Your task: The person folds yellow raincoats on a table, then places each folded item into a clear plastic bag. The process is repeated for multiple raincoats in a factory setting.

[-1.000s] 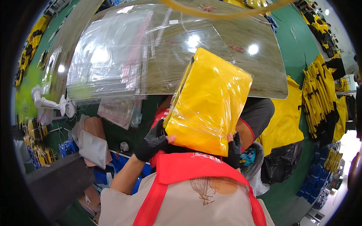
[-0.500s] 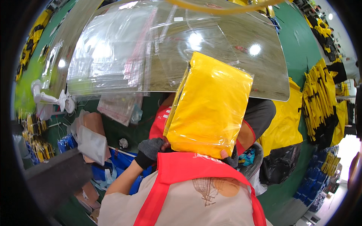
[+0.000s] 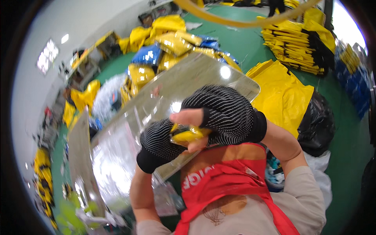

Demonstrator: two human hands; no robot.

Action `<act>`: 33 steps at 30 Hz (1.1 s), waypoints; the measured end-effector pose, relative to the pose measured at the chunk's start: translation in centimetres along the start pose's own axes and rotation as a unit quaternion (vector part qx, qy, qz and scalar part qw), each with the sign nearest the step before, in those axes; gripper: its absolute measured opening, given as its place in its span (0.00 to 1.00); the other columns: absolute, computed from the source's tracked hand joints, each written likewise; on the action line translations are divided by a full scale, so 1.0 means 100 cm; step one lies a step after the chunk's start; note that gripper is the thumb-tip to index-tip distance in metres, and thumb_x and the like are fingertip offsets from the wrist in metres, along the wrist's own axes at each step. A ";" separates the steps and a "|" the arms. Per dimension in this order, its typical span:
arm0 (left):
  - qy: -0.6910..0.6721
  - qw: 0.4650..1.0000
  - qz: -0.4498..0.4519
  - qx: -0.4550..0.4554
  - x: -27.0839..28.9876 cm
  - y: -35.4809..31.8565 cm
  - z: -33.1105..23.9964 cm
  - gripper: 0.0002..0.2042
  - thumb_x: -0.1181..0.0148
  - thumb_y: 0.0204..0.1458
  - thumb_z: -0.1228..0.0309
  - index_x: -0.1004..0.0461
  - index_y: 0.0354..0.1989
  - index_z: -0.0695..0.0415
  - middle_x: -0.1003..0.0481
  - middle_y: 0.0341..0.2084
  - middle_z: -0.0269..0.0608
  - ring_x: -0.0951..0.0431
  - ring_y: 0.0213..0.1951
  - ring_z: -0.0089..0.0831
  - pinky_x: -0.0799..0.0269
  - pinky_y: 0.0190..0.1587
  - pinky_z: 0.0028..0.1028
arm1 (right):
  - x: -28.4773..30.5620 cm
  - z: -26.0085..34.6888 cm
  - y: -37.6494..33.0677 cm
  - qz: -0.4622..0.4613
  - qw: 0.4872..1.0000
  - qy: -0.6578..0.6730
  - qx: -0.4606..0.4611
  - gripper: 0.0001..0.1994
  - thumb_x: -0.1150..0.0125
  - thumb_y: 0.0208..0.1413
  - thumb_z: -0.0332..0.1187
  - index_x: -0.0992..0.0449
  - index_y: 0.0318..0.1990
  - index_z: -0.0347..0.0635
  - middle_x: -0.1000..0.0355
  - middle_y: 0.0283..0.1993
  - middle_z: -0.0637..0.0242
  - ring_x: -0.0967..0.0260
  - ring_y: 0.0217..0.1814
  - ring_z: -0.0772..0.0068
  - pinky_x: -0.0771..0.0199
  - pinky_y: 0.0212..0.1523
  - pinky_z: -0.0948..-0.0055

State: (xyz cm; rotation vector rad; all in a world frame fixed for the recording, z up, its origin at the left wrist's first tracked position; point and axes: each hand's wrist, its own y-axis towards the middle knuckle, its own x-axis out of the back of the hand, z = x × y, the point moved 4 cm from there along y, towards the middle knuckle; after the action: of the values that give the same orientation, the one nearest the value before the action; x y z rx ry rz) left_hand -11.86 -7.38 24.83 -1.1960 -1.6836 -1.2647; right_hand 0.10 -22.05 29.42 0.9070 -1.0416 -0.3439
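Observation:
Both my hands are raised close together over the table's near edge, in dark gloves with white dots and bare fingertips. Between them shows a small part of a yellow packet (image 3: 187, 135) in shiny clear film; the gloves hide the rest. My right hand (image 3: 223, 111) is closed round its upper and right side, thumb and a fingertip at the packet. On the packet's left side, my left hand (image 3: 161, 141) is closed against it, its fingers mostly hidden. Below the hands hangs my red apron (image 3: 227, 174).
Clear plastic bags (image 3: 113, 166) lie on the table's left part (image 3: 203, 70). Beyond it are piled yellow and blue packets (image 3: 172, 43). At right lie yellow sheets (image 3: 278, 92), a black bag (image 3: 317, 121) and a yellow stack (image 3: 291, 45). A yellow hoop (image 3: 250, 21) crosses the top.
My view has swung, bringing the far floor piles and wall in. Both hands have risen from my lap with the yellow packet, whose broad face no longer shows.

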 end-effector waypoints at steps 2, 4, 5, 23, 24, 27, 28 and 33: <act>-0.087 0.990 -0.110 -0.006 -0.009 0.005 0.019 0.27 0.29 0.34 0.55 0.26 0.42 0.57 0.23 0.35 0.49 0.23 0.38 0.47 0.27 0.40 0.39 | 0.045 -0.013 -0.020 -0.169 0.972 -0.117 -0.113 0.37 0.30 0.41 0.51 0.34 0.56 0.37 0.30 0.47 0.50 0.33 0.52 0.49 0.33 0.50 0.60; -0.118 0.974 -0.141 0.136 -0.013 -0.020 0.038 0.33 0.25 0.30 0.54 0.27 0.46 0.58 0.23 0.37 0.47 0.23 0.41 0.45 0.27 0.44 0.35 | 0.058 -0.047 -0.068 -0.314 0.913 -0.068 -0.250 0.37 0.32 0.45 0.50 0.36 0.56 0.30 0.31 0.51 0.50 0.33 0.53 0.53 0.33 0.51 0.63; -0.216 0.944 -0.187 0.162 -0.015 -0.024 0.037 0.34 0.24 0.29 0.56 0.29 0.47 0.60 0.23 0.39 0.46 0.23 0.44 0.41 0.28 0.47 0.33 | 0.042 -0.080 -0.099 -0.326 0.901 -0.010 -0.286 0.34 0.34 0.48 0.49 0.34 0.54 0.30 0.30 0.50 0.52 0.32 0.52 0.57 0.33 0.51 0.65; -0.387 0.827 -0.391 0.120 0.066 -0.058 0.049 0.20 0.54 0.61 0.58 0.27 0.42 0.66 0.24 0.37 0.42 0.25 0.39 0.29 0.32 0.47 0.27 | 0.019 -0.048 -0.012 -0.356 0.905 0.031 -0.231 0.12 0.45 0.60 0.35 0.23 0.36 0.33 0.23 0.32 0.64 0.29 0.32 0.77 0.30 0.37 0.78; -0.364 0.815 -0.431 0.133 0.078 -0.065 0.044 0.20 0.55 0.62 0.58 0.27 0.42 0.66 0.24 0.38 0.42 0.25 0.39 0.29 0.32 0.47 0.27 | 0.025 -0.041 -0.006 -0.369 0.903 0.007 -0.219 0.12 0.45 0.60 0.35 0.23 0.36 0.33 0.23 0.33 0.64 0.29 0.32 0.77 0.30 0.37 0.78; -0.325 0.835 -0.420 0.143 0.108 -0.073 0.022 0.17 0.58 0.63 0.59 0.30 0.36 0.61 0.24 0.33 0.47 0.23 0.38 0.31 0.29 0.46 0.30 | 0.041 -0.010 0.011 -0.440 0.842 0.242 -0.200 0.13 0.45 0.60 0.36 0.23 0.34 0.34 0.24 0.31 0.68 0.30 0.31 0.80 0.30 0.35 0.80; -0.386 0.793 -0.446 0.154 0.119 -0.078 0.009 0.16 0.57 0.63 0.58 0.33 0.35 0.60 0.24 0.30 0.49 0.22 0.34 0.33 0.26 0.41 0.32 | 0.053 -0.009 0.012 -0.444 0.866 0.128 -0.191 0.13 0.46 0.61 0.36 0.24 0.34 0.33 0.26 0.26 0.68 0.31 0.29 0.81 0.31 0.32 0.81; -0.429 0.855 -0.247 0.154 0.086 -0.020 0.061 0.16 0.51 0.58 0.57 0.28 0.37 0.60 0.29 0.32 0.34 0.28 0.37 0.21 0.33 0.44 0.23 | 0.018 -0.075 0.007 -0.303 0.857 0.218 -0.356 0.13 0.48 0.61 0.38 0.30 0.29 0.38 0.34 0.19 0.68 0.37 0.19 0.80 0.38 0.20 0.79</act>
State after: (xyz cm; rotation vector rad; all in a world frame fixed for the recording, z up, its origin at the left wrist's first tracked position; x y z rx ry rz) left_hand -16.58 0.52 30.36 -1.2473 -2.8687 -0.6617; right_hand 7.33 -19.19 29.58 0.5605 -0.1310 -0.9334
